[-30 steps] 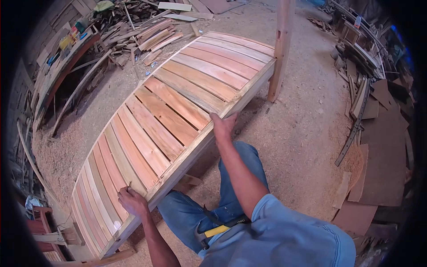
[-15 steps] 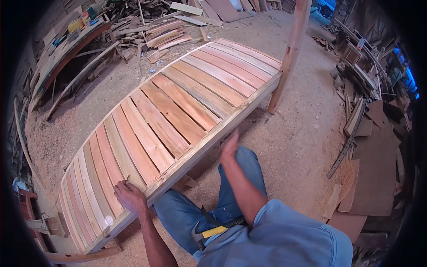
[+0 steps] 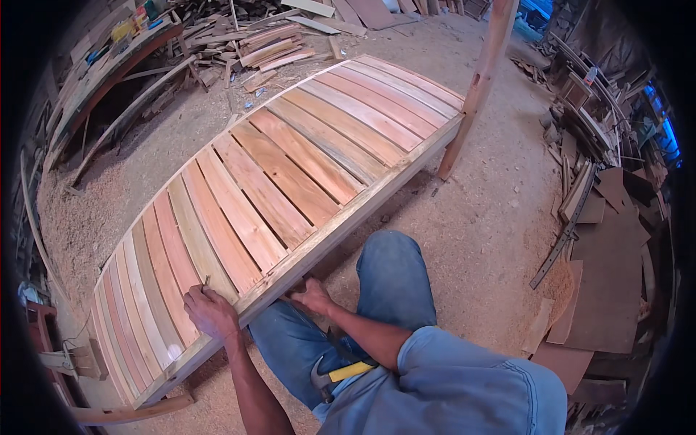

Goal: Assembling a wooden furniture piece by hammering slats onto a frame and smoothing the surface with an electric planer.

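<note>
A long slatted wooden bed base (image 3: 319, 159) lies slanted in front of me, with reddish and pale slats set in a frame. My left hand (image 3: 210, 312) rests on the slats by the near rail (image 3: 348, 210), its fingers closed. A thin, short stub pokes up at its fingertips, too small to name. My right hand (image 3: 313, 296) is at the underside of the near rail, over my left thigh. Its fingertips are partly hidden there, so I cannot tell what they hold. A claw hammer (image 3: 349, 372) with a yellow handle hangs at my waist.
A wooden post (image 3: 478, 87) stands at the base's far right corner. Scrap boards (image 3: 275, 51) are piled at the back, beside a workbench (image 3: 109, 65) at the far left. Brown sheets (image 3: 609, 268) and offcuts lie along the right. Sawdust covers the floor.
My right hand has moved left and nearer, from beside the rail's middle to its underside near my left hand. My left hand stays in place; the view has shifted slightly.
</note>
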